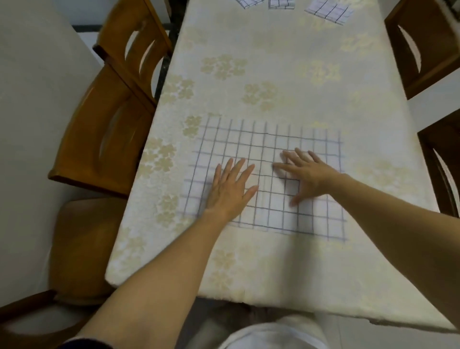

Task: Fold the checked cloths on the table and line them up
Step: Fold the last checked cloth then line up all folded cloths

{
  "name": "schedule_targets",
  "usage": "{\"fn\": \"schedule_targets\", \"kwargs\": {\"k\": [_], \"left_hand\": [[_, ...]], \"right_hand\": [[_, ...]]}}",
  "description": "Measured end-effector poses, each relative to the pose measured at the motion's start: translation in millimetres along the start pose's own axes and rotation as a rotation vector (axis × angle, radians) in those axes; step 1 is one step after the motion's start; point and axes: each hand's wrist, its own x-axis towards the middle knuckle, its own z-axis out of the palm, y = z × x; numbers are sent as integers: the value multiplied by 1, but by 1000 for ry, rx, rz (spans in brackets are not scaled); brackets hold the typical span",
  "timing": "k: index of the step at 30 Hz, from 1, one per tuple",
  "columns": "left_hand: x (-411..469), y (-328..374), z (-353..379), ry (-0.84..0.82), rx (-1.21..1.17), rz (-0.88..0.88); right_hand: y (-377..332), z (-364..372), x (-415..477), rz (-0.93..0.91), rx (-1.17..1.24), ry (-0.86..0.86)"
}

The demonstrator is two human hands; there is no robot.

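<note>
A white cloth with a blue check (268, 149) lies spread flat on the near half of the table (273, 74). My left hand (230, 189) rests palm down on its left middle, fingers spread. My right hand (307, 174) presses flat on its right middle, fingers apart. Neither hand grips the cloth. At the far end of the table lie three smaller folded checked cloths: one at the left (249, 3), one in the middle (281, 3), one at the right (329, 11), all partly cut off by the frame's top edge.
The table carries a cream tablecloth with pale flower prints. Two wooden chairs (107, 129) stand along its left side, another two (423, 49) on the right. A further chair seat (82, 249) sits at the near left.
</note>
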Motion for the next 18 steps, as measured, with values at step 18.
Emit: {"fn": "schedule_targets", "kwargs": {"k": [18], "left_hand": [[30,-25,25,-59,89,-60]], "right_hand": [[-30,44,14,312,134,272]]}}
